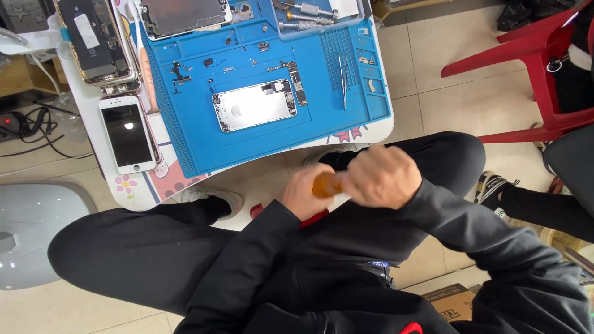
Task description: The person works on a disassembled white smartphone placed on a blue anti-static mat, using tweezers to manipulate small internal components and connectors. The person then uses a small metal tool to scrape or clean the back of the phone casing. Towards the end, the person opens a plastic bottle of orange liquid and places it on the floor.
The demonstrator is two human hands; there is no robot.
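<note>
Counter at 11 o'clock, carrying blue repair mat; opened phone shell on it. Both hands over lap: left hand and right hand, fingers clamped on small amber bottle, seemingly being uncapped. Tweezers lie at 1 o'clock.

phone shell on mat — tweezers right

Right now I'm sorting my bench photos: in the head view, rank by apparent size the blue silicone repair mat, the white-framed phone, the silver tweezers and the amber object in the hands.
1. Blue silicone repair mat
2. White-framed phone
3. Silver tweezers; amber object is mostly hidden and nearer the camera, so unranked.
</note>
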